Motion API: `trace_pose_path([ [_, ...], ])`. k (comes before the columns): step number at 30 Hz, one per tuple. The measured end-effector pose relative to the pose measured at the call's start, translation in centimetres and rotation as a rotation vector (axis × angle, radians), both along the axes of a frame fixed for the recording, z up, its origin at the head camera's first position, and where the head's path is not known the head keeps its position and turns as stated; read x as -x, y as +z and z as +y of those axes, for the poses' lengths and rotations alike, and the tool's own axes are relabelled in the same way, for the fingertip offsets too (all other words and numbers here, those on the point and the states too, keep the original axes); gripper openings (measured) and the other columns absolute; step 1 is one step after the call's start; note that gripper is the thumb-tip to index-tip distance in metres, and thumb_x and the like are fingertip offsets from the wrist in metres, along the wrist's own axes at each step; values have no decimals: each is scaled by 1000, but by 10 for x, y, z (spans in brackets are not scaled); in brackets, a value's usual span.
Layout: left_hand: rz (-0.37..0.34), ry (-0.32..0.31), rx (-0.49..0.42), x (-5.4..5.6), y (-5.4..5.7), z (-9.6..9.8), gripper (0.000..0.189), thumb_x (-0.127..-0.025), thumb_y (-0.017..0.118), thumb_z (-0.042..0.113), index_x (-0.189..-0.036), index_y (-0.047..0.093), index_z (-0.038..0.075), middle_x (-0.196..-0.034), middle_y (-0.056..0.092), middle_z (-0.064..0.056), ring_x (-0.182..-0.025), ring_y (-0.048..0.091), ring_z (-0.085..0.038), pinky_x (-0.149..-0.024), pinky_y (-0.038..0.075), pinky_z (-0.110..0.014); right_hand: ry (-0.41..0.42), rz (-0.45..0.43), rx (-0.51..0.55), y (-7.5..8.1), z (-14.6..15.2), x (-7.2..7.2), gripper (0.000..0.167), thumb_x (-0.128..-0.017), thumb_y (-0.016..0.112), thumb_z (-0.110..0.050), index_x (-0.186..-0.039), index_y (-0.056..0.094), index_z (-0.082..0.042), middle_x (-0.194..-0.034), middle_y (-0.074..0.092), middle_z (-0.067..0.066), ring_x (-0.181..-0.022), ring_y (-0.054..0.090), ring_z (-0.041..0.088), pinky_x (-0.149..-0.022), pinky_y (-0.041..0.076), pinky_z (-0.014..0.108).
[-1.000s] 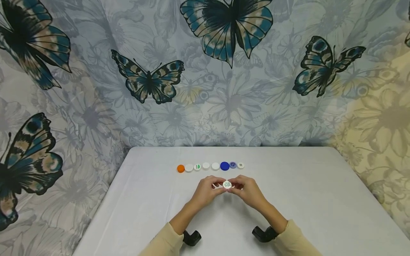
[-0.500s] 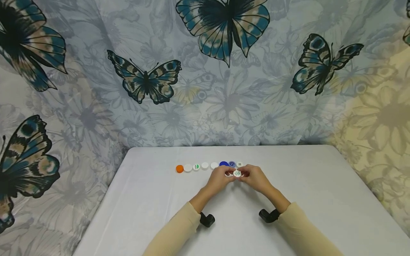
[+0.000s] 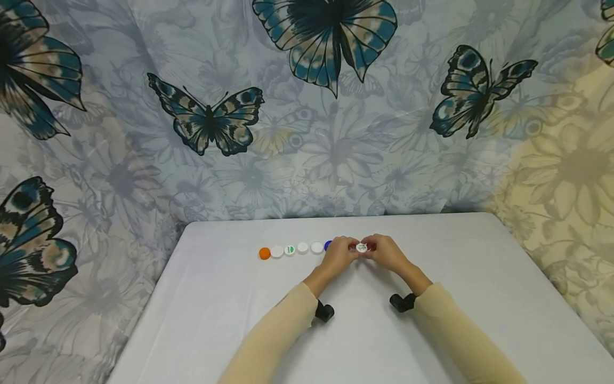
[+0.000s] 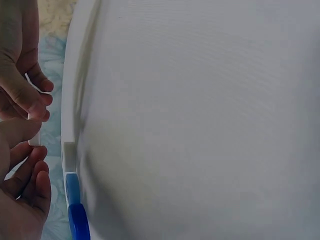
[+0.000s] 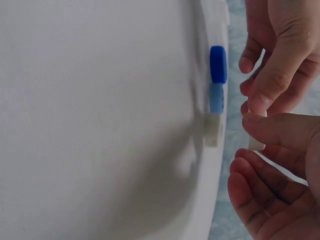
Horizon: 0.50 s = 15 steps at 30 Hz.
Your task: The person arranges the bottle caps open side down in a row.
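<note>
Both hands pinch one small white bottle cap with a dark green print on its top [image 3: 362, 248], one from each side. My left hand [image 3: 339, 253] has thumb and fingers at its left edge; my right hand [image 3: 386, 252] grips the right edge. In the wrist views the white cap shows edge-on between the fingertips, held above the table. Below and beyond the hands lie a dark blue cap [image 4: 78, 221], a light blue cap [image 4: 73, 188] and an off-white cap [image 5: 212, 131]. In the head view the hands hide most of these three.
The row runs on to the left with an orange cap [image 3: 265, 253], several white caps [image 3: 317, 247] and a white one with a green mark [image 3: 290, 250]. All lie on a white-covered table [image 3: 211, 298] before a butterfly-patterned backdrop [image 3: 336, 176]. Each wrist wears a black camera mount.
Both hands have carried the white cap away from the body and somewhat to the right, up to the row's right end. Their fingers now cover the caps there.
</note>
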<state>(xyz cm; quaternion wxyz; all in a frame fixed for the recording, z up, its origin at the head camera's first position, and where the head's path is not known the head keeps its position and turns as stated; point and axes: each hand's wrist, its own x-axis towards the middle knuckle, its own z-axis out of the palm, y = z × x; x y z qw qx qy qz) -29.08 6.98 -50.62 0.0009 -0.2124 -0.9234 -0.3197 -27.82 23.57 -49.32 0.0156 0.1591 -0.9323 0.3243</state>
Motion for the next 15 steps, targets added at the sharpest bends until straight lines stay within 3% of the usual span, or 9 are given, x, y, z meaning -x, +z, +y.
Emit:
trace_pose_path([
  [5, -23, 12, 12, 10, 4, 10, 26, -87, 73, 20, -111, 74, 10, -97, 70, -3, -87, 57, -15, -72, 44, -19, -18, -22, -5, -1, 7, 11, 25, -82, 75, -6, -104, 69, 5, -84, 67, 13, -74, 58, 19, -64, 45, 28],
  [15, 42, -26, 195, 23, 8, 22, 26, -88, 73, 25, -111, 74, 14, -98, 70, -2, -89, 57, -16, -76, 47, -22, -38, -65, -27, -2, 13, 23, 28, -81, 74, -6, -105, 69, 7, -87, 67, 16, -76, 59, 21, -64, 46, 30],
])
